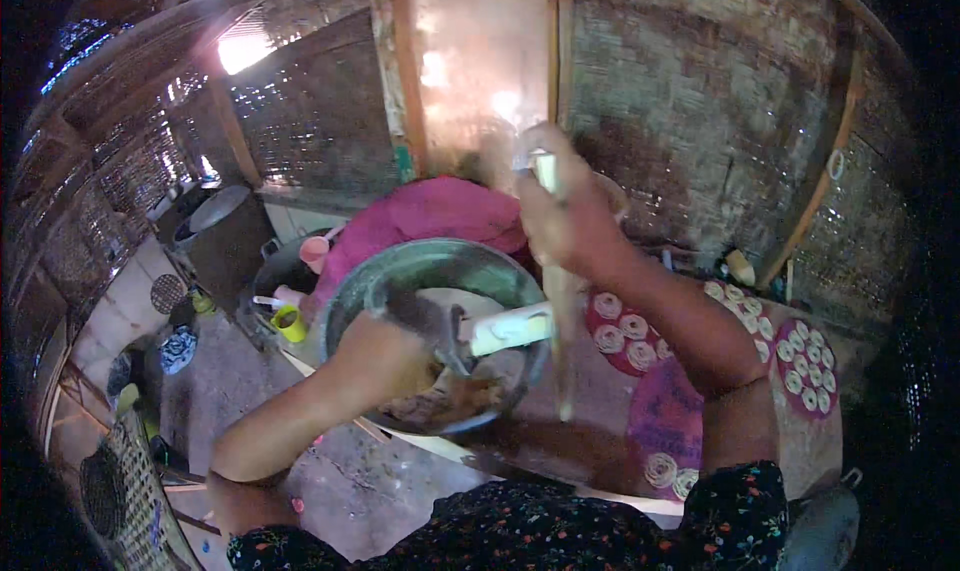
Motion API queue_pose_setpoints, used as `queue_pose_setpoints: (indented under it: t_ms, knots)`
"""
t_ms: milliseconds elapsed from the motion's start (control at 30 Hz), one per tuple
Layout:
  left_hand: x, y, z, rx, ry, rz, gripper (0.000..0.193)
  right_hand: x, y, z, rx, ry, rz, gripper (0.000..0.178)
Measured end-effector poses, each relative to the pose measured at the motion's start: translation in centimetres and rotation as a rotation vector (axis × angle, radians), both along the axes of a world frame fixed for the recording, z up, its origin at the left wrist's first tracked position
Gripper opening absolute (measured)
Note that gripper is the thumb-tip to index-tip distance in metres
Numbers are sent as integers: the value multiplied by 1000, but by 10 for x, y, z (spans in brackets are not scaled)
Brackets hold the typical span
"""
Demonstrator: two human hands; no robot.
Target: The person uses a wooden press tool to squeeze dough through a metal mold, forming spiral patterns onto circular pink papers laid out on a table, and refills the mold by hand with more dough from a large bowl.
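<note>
Clasping a blurred dark piece (425,316) in the left hand (390,361), fingers apparently wrapped around, with a pale tube (510,329) jutting out at about three o'clock from the fist. Holding the tube over the three o'clock side of the green-grey basin (470,259), above pale and brownish contents, right end close to the rim in this view. Pointing the tube's long axis almost from nine to three, with the right end tipped slightly up toward two. Clenching the right hand (565,211) higher up, between one and two o'clock from the left, seemingly around a wooden stick (561,371), with a small pale bit (545,171) showing at the top of the fist. Hanging the stick nearly straight toward six o'clock, just past the tube's right end; cannot tell, through the blur, whether touching or apart. Having the tube at about seven o'clock from the right fist, and so nearer to the left hand. Working with a pink cloth (430,211) at twelve o'clock from the basin, a yellow cup (288,323) at nine, and red mats (665,406) with pale coils (632,325) between three and four.
</note>
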State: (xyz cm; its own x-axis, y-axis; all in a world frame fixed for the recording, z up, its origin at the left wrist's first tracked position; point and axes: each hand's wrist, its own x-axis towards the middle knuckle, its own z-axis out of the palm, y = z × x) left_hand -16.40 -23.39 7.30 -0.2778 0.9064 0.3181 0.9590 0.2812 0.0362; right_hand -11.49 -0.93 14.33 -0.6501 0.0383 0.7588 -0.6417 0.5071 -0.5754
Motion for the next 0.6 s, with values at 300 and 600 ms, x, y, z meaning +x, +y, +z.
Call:
queue_pose_setpoints:
  t_ms: [300,600]
  knots:
    - [-91,-84,-85,836,-798,279,22,-70,77,-58,-863,78,38,16]
    - [-143,-53,-94,1353,-909,316,20,-189,19,-212,-927,-399,139,27]
